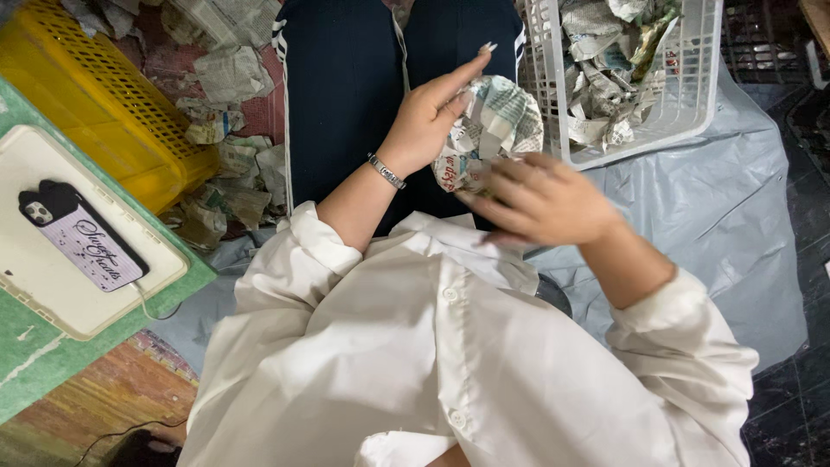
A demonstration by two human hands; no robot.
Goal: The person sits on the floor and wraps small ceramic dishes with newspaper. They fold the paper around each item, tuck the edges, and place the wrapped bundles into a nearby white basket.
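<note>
A crumpled ball of newspaper [488, 130] is shown above the lap, pressed between the two hands. It is cupped from the left by the left hand [428, 117], whose fingers are extended and whose wrist bears a silver bracelet [386, 171]; it is covered from below and to the right by the right hand [540, 199], which appears blurred with fingers spread. Just beside the ball, a white plastic basket [692, 104] filled with similar paper wads is seen. A grey plastic sheet [718, 216] is spread beneath it. Farther left, a yellow crate [95, 104] and scattered paper scraps [229, 78] are visible, with a phone [82, 235] laid on a white tray [35, 285].
</note>
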